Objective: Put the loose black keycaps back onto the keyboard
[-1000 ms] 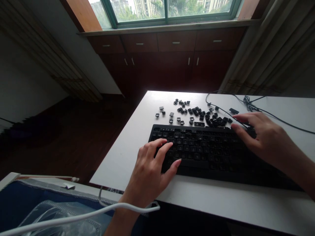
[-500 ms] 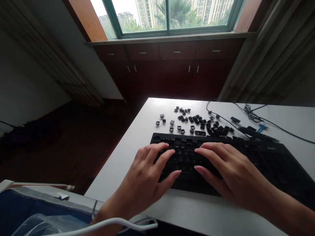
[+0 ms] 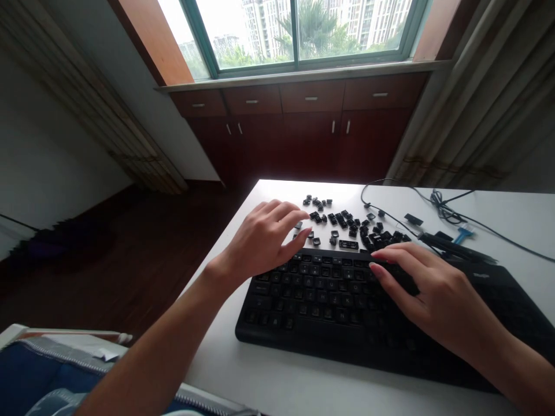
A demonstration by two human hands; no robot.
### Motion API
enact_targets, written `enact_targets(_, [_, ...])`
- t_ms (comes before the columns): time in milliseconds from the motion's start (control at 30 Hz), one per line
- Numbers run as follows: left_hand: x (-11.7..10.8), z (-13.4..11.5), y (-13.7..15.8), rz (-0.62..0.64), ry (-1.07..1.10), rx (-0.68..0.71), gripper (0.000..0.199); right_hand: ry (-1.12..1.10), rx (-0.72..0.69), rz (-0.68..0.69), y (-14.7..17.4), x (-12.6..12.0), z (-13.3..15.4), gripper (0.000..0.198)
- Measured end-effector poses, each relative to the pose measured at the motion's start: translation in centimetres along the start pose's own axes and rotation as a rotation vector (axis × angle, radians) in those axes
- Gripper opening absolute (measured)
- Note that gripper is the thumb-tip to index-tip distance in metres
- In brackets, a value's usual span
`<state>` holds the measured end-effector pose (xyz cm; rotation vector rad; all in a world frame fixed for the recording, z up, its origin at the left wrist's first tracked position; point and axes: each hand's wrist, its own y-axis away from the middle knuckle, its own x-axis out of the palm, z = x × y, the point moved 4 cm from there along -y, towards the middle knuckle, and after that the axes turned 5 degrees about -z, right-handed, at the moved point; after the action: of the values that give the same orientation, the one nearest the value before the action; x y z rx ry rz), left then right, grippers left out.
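A black keyboard [image 3: 299, 335] lies across the white table, with letters showing on several keys in its left and middle part. Beyond it are scattered loose black keycaps [image 3: 348, 245]. Over the left end of these caps reaches my left hand [image 3: 264, 237], thumb and forefinger apart, with nothing visible between them; it hides some of the caps. My right hand [image 3: 429, 283] is over the keyboard's right half, its thumb and forefinger slightly apart near the upper edge. It covers part of the keys, and no object shows in it.
A dark elongated tool [image 3: 459, 248] and a blue tool [image 3: 463, 233] lie behind the keyboard at right. A black cable [image 3: 446, 207] curls across the table [image 3: 234, 370]. Blue fabric with a zip [image 3: 26, 370] is at lower left; a cabinet [image 3: 303, 138] stands beyond.
My left hand has moved off the keys, forward and slightly left, to the loose keycaps. My right hand has shifted right along the keyboard. More of the keyboard's left part is visible.
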<state>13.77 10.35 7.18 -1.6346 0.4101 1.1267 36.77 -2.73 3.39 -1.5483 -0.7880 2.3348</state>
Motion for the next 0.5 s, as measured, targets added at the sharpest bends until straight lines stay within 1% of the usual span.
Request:
enact_targets(133, [0.6, -1.1, 1.3, -0.012, 0.019, -0.034, 0.023, -0.012, 0.002, 0.007, 0.3, 0.3, 0.9, 0.025])
enact_targets(267, [1.4, -2.4, 1.7, 0.033, 0.027, -0.048, 0.027, -0.025, -0.004, 0.009, 0.6, 0.7, 1.7, 0.026])
enact_targets(367, [1.7, -2.9, 1.5, 0.078, 0.036, -0.046, 0.029, -0.015, -0.011, -0.008, 0.8, 0.8, 1.9, 0.028])
enact_targets(433, [1.5, -2.8, 1.4, 0.092, 0.043, -0.066, 0.030, -0.007, -0.010, -0.014, 1.0, 0.8, 1.8, 0.030])
enact_targets(500, [0.9, -2.7, 1.5, 0.097, 0.037, -0.112, 0.030, -0.003, -0.008, -0.012, 1.1, 0.8, 2.0, 0.032])
